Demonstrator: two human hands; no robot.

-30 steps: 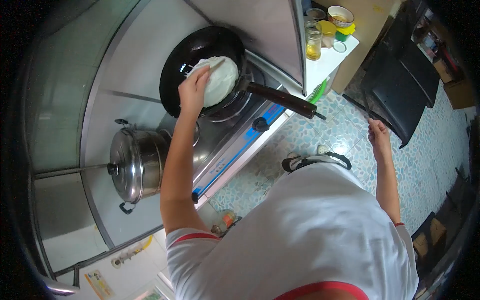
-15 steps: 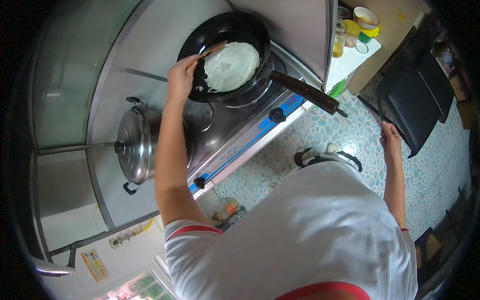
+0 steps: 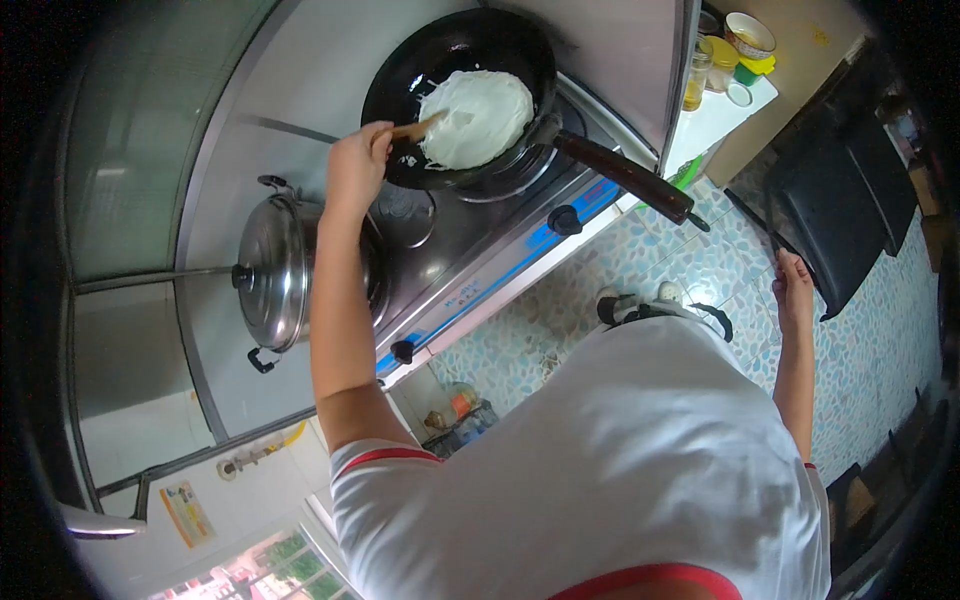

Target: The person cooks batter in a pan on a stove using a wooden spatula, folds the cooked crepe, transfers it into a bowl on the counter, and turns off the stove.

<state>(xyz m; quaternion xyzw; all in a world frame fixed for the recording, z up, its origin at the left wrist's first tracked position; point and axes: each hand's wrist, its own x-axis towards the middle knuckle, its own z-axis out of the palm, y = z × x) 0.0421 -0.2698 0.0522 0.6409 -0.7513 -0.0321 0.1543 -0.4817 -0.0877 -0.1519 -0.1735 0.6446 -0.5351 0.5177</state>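
Note:
My left hand [image 3: 357,168] is closed round the end of a small wooden spatula [image 3: 412,131]. The tip of that spatula lies at the left part of a round white sheet of batter [image 3: 478,118], inside a black wok [image 3: 395,88] on the stove. The wok's dark handle [image 3: 625,178] points right, with neither hand on it. Low at the right, away from the stove, my right hand [image 3: 794,284] is closed on a thin dark stick-like utensil [image 3: 773,225] that points up. What kind of utensil it is cannot be made out.
A lidded steel pot [image 3: 275,275] stands left of the wok on the stove [image 3: 425,265]. Jars and a bowl [image 3: 749,35] are on a white surface [image 3: 722,122] at the upper right. A black chair [image 3: 830,210] stands beyond my right hand. Bottles [image 3: 462,402] lie below the stove.
The view has shifted, so the wok appears farther up and right. My left hand has drawn back leftward from over the batter, leaving more of it in sight. My right hand keeps its hold.

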